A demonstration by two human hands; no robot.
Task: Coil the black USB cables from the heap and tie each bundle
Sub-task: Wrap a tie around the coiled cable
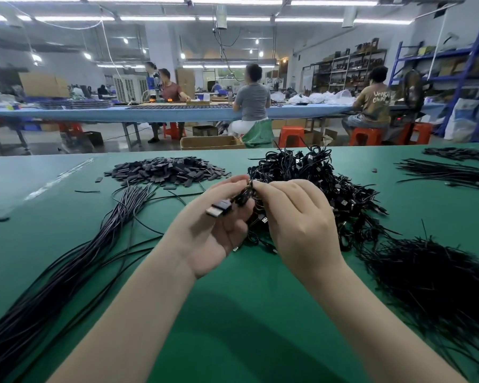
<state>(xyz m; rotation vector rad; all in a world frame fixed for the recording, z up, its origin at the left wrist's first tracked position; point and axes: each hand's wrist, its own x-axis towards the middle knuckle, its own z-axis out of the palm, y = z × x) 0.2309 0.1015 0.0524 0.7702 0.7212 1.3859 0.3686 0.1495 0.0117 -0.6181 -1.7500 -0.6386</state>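
My left hand (210, 230) holds a small coiled black USB cable bundle (242, 196) above the green table, its USB plug (219, 210) sticking out to the left. My right hand (299, 217) pinches the top of the same bundle with thumb and fingertips, where a thin tie seems to sit. Behind my hands lies a heap of coiled black cables (315, 183). Long uncoiled black cables (75, 258) stretch along the table on my left.
A pile of small dark flat pieces (166, 170) lies at the back left. A mound of thin black ties (437, 286) sits at the right, more black strands (448, 170) at the far right. Other people sit at a blue bench (177, 111) beyond.
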